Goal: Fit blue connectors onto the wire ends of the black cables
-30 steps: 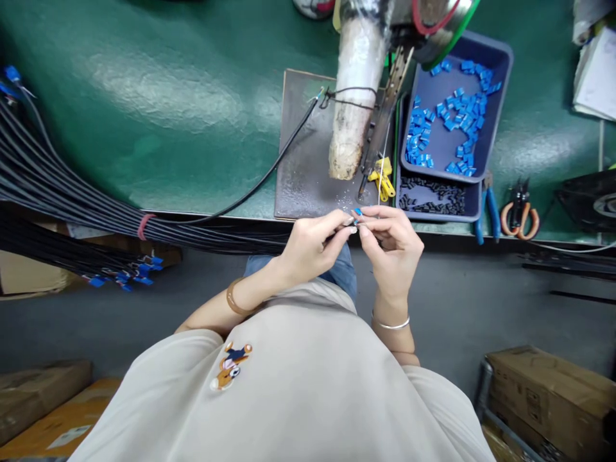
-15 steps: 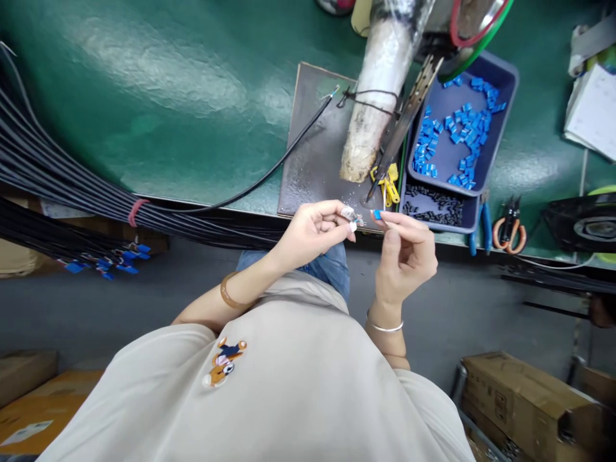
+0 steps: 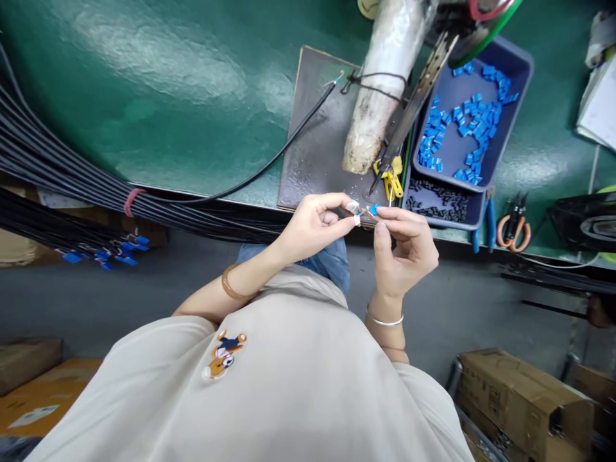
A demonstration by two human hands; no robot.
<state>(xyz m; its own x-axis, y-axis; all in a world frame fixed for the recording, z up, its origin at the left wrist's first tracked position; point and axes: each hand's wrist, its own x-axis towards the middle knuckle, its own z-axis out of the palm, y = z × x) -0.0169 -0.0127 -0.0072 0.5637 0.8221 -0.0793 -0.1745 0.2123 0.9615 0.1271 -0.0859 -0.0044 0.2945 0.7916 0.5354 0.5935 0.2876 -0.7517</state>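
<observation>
My left hand [image 3: 320,224], with white coverings on its thumb and index fingertips, pinches the thin wires [image 3: 362,212] of a cable end. Between the fingertips of my right hand [image 3: 404,240] is a small blue connector [image 3: 373,210], which meets the wire tips; whether they sit inside it I cannot tell. Both hands are closed, just off the bench's front edge. Just beyond them, a soldering iron [image 3: 385,168] points down in its stand beside a yellow tool [image 3: 393,178]. One black cable [image 3: 289,142] lies across the dark board [image 3: 308,173], its stripped end at the back.
A grey tray [image 3: 520,90] of blue connectors overlaps another tray [image 3: 474,221] of small black parts. Blue-handled pliers [image 3: 489,224] and orange-handled cutters [image 3: 514,231] lie to the right. A white wrapped tube [image 3: 375,109] hangs over the board. Bundled black cables [image 3: 96,173] run along the left.
My right hand has brought the blue connector leftward to the wire tips in my left hand, closing the gap between them. The camera view has shifted slightly.
</observation>
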